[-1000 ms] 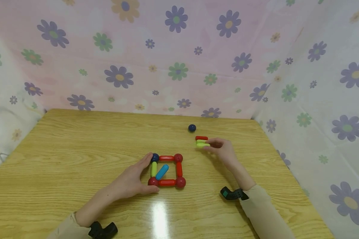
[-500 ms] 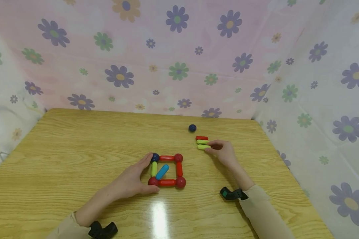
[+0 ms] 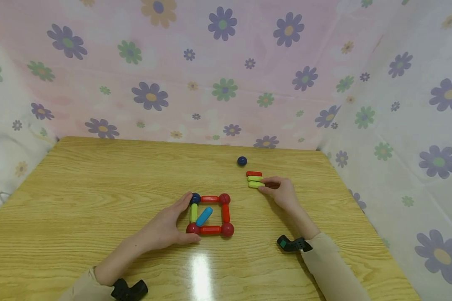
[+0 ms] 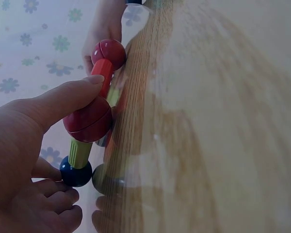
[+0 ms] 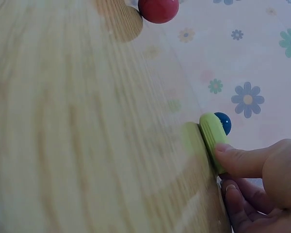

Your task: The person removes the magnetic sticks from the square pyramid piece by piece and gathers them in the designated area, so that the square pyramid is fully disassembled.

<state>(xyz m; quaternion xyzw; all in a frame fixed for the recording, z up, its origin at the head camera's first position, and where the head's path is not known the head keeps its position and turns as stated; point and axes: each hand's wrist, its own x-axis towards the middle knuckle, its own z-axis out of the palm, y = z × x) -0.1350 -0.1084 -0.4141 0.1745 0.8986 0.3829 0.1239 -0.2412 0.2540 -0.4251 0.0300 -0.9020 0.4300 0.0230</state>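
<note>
A square of magnetic rods and balls [image 3: 210,230] lies on the wooden table: red rods, one yellow-green rod, three red balls and a dark blue one. My left hand [image 3: 165,228] holds its left side, thumb at the near red ball [image 4: 88,120] and fingers by the dark blue ball [image 4: 76,171]. Inside the square rests a loose blue rod [image 3: 204,216]. Farther right, my right hand [image 3: 281,192] pinches the right ends of two yellow-green rods [image 3: 255,184] lying side by side. Its thumb presses the nearer rod [image 5: 213,138]. A red rod [image 3: 254,174] lies just beyond them.
A single dark blue ball [image 3: 242,161] sits behind the loose rods. The wooden table [image 3: 116,175] ends at a flowered cloth [image 3: 188,104] at the back and another along the right side. Black wrist devices [image 3: 294,244] are strapped at both cuffs.
The nearer yellow-green rod has shifted slightly toward me, from overlapping the other to lying beside it. My right hand moved slightly with it; my left hand and the square stayed put.
</note>
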